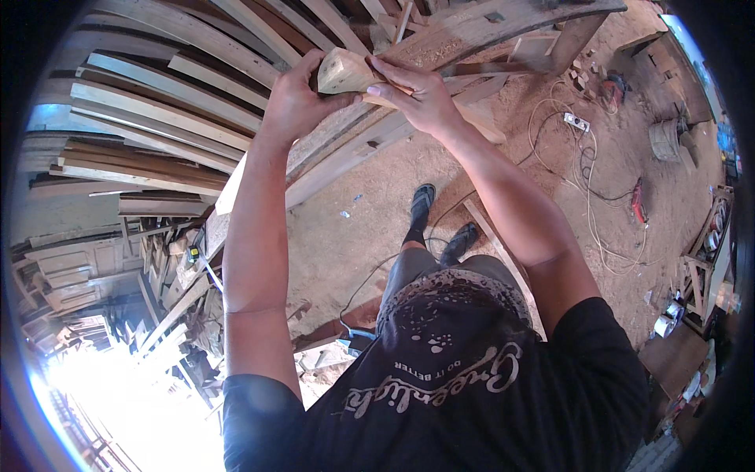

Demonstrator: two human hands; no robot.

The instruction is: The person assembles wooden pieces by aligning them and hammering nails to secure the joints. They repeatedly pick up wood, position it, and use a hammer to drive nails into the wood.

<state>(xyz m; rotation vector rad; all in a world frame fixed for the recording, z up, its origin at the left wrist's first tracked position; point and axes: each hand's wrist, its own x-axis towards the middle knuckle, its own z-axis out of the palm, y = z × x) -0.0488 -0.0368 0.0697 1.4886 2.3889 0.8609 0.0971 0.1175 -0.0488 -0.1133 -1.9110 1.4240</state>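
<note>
A short, pale block of wood (344, 72) with a curved outline is held up between my hands, above the wooden workbench (487, 35). My left hand (297, 96) grips its left side, thumb below and fingers over the upper edge. From the right, my right hand (421, 98) pinches the block, its index finger and thumb stretched along that side. Part of the block is hidden behind my fingers.
Long boards (157, 102) are stacked at the left. A white power strip (576, 122) and looping cables lie on the dusty floor (346, 236), near a red power tool (637, 203). A metal bucket (667, 141) stands at the right. A tape measure (193, 253) rests among scrap wood.
</note>
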